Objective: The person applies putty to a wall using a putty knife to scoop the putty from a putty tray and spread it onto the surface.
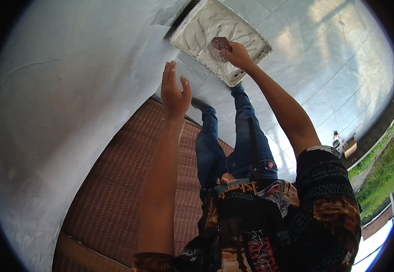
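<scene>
My right hand (240, 57) grips a putty scraper (222, 44) with a reddish-brown surface, partly smeared with putty. The scraper is over a rectangular tray (263, 53), its lower edge down at the wet white putty (208, 27) that fills the tray in ridges and swirls. To the left of the tray, my left hand (176, 92) is raised with fingers stretched out and thumb apart, holding nothing. White smears show on its fingertips. The pale wall (92, 59) is close beside this hand.
Below the tray are my legs in blue jeans (242, 131), standing on grey tiled floor (296, 77). A brown woven panel (133, 181) lies along the wall's lower edge. Small objects (338, 141) sit on the floor at the right, and green grass (378, 181) shows beyond its edge.
</scene>
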`<state>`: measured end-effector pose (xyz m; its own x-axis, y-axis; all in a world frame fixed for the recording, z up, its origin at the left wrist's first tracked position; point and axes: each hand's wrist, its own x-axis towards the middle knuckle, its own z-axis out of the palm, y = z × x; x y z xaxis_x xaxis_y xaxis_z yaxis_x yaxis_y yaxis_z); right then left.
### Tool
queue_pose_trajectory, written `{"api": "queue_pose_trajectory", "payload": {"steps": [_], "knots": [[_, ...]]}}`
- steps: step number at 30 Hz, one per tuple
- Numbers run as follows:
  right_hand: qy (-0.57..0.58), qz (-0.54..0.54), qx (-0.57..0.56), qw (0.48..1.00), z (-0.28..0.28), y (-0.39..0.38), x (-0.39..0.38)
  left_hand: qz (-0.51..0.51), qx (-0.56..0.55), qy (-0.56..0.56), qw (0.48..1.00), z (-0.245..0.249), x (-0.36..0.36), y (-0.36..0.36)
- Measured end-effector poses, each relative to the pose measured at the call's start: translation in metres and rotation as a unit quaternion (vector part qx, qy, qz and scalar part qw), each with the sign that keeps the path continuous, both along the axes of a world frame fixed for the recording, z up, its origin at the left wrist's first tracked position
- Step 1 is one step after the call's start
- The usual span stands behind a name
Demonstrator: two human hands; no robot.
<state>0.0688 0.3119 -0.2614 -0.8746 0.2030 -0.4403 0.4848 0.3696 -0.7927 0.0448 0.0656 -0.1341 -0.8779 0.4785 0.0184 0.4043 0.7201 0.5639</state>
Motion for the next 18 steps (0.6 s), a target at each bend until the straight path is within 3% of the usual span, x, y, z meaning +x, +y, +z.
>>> {"api": "queue_pose_trajectory", "payload": {"steps": [6,18], "knots": [[0.007,-0.015,0.037,0.999,-0.052,-0.034,-0.030,0.022,0.002,-0.019,1.000,-0.026,0.009,-0.005],[-0.021,-0.062,0.068,0.996,-0.085,-0.075,-0.099,0.068,-0.001,-0.031,0.997,-0.038,0.018,-0.022]]}}
